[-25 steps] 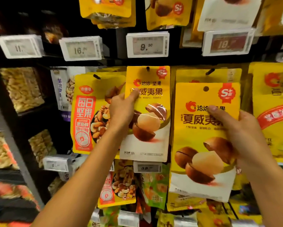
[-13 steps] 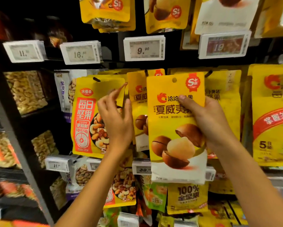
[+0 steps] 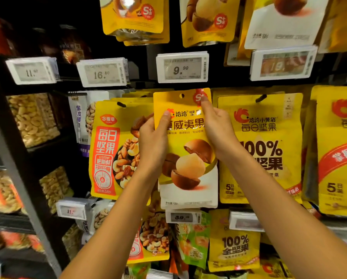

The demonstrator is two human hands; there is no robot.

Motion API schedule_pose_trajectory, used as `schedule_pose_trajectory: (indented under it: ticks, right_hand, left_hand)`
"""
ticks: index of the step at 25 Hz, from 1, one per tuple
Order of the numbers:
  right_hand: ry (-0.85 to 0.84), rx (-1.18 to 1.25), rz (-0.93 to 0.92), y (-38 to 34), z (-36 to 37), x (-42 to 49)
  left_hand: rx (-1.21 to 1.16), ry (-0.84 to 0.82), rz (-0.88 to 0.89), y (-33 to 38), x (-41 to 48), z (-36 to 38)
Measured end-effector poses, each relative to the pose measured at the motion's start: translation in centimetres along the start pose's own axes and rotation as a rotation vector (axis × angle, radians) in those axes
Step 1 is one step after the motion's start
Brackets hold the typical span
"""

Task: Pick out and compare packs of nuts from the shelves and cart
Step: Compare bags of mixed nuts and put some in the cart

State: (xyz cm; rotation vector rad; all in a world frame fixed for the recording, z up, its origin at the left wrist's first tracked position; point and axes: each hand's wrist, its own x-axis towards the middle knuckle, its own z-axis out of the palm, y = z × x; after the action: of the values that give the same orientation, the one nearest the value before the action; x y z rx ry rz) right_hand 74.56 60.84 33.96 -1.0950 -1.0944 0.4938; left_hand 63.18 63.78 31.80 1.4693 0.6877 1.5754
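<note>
The macadamia pack (image 3: 190, 170) stands upright; left hand (image 3: 151, 146) pinches its left edge, right hand (image 3: 218, 127) its top right corner

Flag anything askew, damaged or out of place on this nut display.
Only the yellow-and-white macadamia pouch: it sits slightly tilted, its hang hole empty, held by the left hand and right hand. Nothing looks torn or spilled.
</note>
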Motion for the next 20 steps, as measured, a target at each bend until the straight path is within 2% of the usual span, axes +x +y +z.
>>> schedule_pose_trajectory:
  ticks: [5, 10, 17, 18, 20]
  right_hand:
    - [0.119, -0.071, 0.056, 0.5, 0.5, 1.1]
    - [0.119, -0.088, 0.079, 0.4, 0.6, 1.8]
    - [0.150, -0.124, 0.073, 1.0, 0.3, 2.1]
    - [0.182, -0.201, 0.040, 1.2, 0.3, 2.1]
    - [0.255, -0.417, -0.092, 2.1, 0.7, 1.8]
  left_hand:
    - [0.066, 0.049, -0.061, -0.1, 1.5, 0.6]
    - [0.057, 0.070, -0.076, -0.2, 2.1, 0.6]
    - [-0.045, 0.017, -0.139, -1.1, 2.3, 0.2]
    - [0.048, 0.046, -0.090, -1.5, 2.3, 0.6]
    - [0.357, 0.151, 0.130, -2.4, 1.9, 1.3]
